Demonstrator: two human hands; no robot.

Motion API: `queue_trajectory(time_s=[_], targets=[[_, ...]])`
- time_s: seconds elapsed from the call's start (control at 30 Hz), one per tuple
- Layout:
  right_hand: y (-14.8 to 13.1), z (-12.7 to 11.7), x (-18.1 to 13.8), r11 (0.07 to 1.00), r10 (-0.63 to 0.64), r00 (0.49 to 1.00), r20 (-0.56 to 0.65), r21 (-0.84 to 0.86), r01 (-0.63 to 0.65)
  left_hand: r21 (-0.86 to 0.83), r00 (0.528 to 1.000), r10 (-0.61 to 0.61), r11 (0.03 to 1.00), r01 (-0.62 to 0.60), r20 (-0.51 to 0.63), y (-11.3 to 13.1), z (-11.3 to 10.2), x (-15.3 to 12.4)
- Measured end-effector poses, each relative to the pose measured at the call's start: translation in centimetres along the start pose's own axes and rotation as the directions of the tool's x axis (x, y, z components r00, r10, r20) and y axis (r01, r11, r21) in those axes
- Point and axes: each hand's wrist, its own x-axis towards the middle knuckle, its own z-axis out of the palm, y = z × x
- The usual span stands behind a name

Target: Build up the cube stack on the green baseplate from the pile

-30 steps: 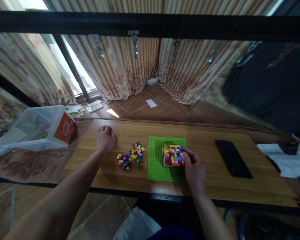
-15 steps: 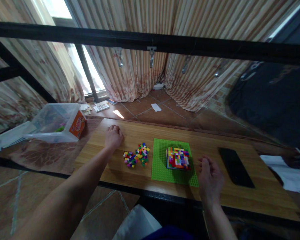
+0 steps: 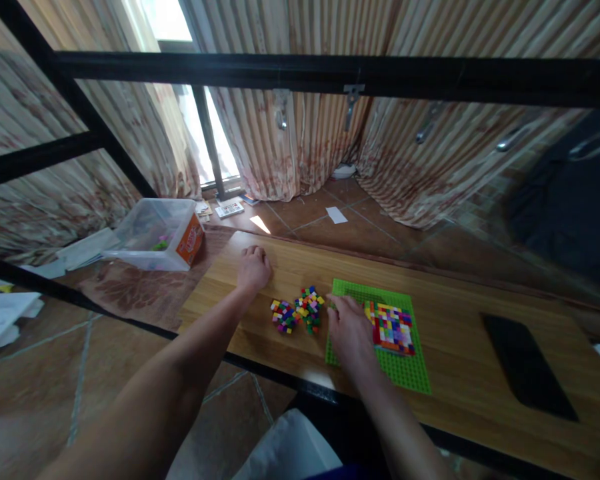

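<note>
My left hand [image 3: 255,268] rests on the wooden table near its far left edge, fingers curled in and nothing seen in them. My right hand [image 3: 349,327] is over the left part of a green baseplate [image 3: 414,380], its fingers loosely bent and slightly apart, pointing toward the loose bricks. No brick shows in it. On the baseplate, just right of this hand, stands a block of stacked small bricks [image 3: 394,328] with a many-coloured top; the hand hides part of its left side. Loose small toy bricks [image 3: 309,308] lie in two touching heaps between my hands.
A black flat phone-like slab [image 3: 527,367] lies on the right of the wooden table [image 3: 450,320]. Beyond the left end stands a clear plastic bin [image 3: 150,257] with an orange label. A black metal bar [image 3: 310,70] with hooks crosses above, before striped curtains.
My right hand has moved left, from the right side of the baseplate to its left part, nearer the loose bricks. My left hand stays on the table. The view has turned left.
</note>
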Motion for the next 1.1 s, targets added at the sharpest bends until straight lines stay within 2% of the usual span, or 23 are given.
queue_trajectory(time_s=[0.17,0.3,0.43,0.53,0.67,0.8,0.93,1.1], targets=[[0.4,2.9,2.4,0.993,0.084,0.987,0.138,-0.095,-0.072,-0.028,1.000,-0.009,1.000,0.009,0.003,0.0,-0.1,0.0],[0.9,3.8,2.7,0.997,0.072,0.991,0.117,-0.036,-0.068,-0.027,1.000,-0.017,0.999,0.018,0.010,0.1,-0.2,-0.1],[0.8,3.5,2.4,0.993,0.112,0.990,0.080,0.032,-0.115,-0.021,1.000,-0.011,1.000,0.011,0.006,0.1,-0.2,-0.1],[0.2,2.4,1.7,0.981,0.137,0.990,0.018,0.134,-0.138,-0.019,1.000,-0.006,1.000,0.006,0.005,0.1,-0.2,-0.1],[-0.3,0.0,-0.5,0.918,0.158,0.987,-0.040,0.374,-0.132,-0.007,1.000,-0.002,1.000,0.002,0.000,0.1,-0.2,0.0],[0.7,-2.7,-3.4,0.857,0.262,0.961,-0.091,0.480,-0.188,0.012,1.000,-0.008,1.000,0.008,0.000,0.1,-0.2,0.1],[2.9,-5.4,-5.7,0.872,0.382,0.900,-0.208,0.404,-0.277,0.022,1.000,0.002,1.000,-0.002,0.000,0.0,-0.3,0.2],[6.2,-7.5,-6.3,0.838,0.521,0.777,-0.355,0.386,-0.386,0.009,1.000,0.011,1.000,-0.011,-0.002,0.0,-0.4,0.3]])
